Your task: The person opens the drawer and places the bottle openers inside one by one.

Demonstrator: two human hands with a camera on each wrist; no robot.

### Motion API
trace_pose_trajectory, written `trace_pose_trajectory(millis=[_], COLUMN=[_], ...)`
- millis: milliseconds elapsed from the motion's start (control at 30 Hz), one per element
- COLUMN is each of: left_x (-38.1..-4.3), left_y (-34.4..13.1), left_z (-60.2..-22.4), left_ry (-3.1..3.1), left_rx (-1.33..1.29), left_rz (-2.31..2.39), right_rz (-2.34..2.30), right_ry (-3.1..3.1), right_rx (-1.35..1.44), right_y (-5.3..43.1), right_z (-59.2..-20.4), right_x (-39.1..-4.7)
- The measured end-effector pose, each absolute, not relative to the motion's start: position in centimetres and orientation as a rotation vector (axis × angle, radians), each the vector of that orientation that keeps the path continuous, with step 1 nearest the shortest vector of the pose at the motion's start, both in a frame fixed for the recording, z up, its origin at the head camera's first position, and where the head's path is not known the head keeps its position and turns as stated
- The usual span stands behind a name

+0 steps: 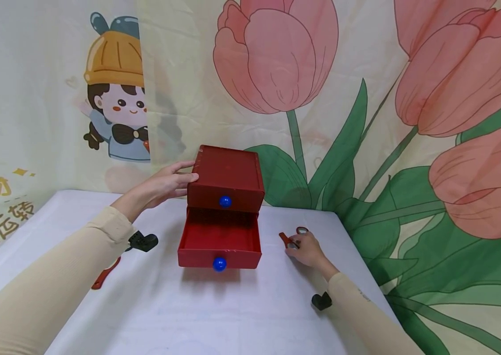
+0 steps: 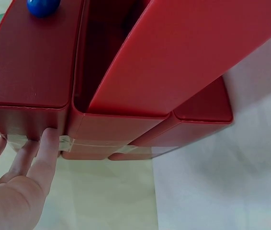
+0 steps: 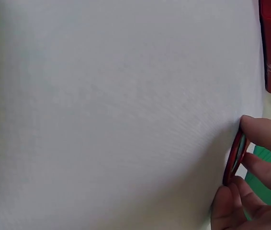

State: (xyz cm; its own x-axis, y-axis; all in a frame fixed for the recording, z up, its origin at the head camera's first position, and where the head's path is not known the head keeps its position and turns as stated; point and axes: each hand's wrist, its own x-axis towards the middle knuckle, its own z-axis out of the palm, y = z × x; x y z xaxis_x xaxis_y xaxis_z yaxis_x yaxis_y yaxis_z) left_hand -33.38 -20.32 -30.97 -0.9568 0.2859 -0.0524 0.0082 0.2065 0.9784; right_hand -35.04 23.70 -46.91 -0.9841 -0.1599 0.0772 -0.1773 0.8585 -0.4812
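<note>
A red drawer cabinet (image 1: 228, 170) with blue knobs stands on the table. Its drawer (image 1: 219, 239) below the top one is pulled out, and the inside that shows holds nothing. My left hand (image 1: 168, 183) rests on the cabinet's upper left side; in the left wrist view its straight fingers (image 2: 49, 148) touch the side by a strip of clear tape. To the right of the cabinet, my right hand (image 1: 308, 249) pinches a small red-rimmed object (image 3: 235, 155) between thumb and fingers, close over the table. The fingers partly hide it, and I cannot tell its kind.
A red-handled object (image 1: 106, 274) lies on the white table (image 1: 215, 315) at the left, partly behind my left sleeve. A tulip-print cloth (image 1: 277, 59) hangs behind the table. Black wrist-worn pieces (image 1: 321, 301) show below both forearms.
</note>
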Motion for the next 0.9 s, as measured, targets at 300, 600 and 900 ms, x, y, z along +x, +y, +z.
trace_pose_trajectory(millis=[300, 600, 900], left_x=[-33.4, -33.4, -33.5], left_y=[-20.3, -20.3, -20.3], left_z=[-31.0, -31.1, -31.0], left_ry=[2.255, 2.261, 2.259], left_rx=[0.274, 0.274, 0.276], left_rz=[1.831, 1.831, 1.830], right_rz=[0.820, 0.791, 0.827], right_ry=[-3.048, -3.074, -3.084], right_rx=[0.378, 0.437, 0.528], right_y=[23.9, 24.0, 24.1], right_z=[-46.4, -46.1, -44.8], right_x=[-35.3, -35.2, -34.5])
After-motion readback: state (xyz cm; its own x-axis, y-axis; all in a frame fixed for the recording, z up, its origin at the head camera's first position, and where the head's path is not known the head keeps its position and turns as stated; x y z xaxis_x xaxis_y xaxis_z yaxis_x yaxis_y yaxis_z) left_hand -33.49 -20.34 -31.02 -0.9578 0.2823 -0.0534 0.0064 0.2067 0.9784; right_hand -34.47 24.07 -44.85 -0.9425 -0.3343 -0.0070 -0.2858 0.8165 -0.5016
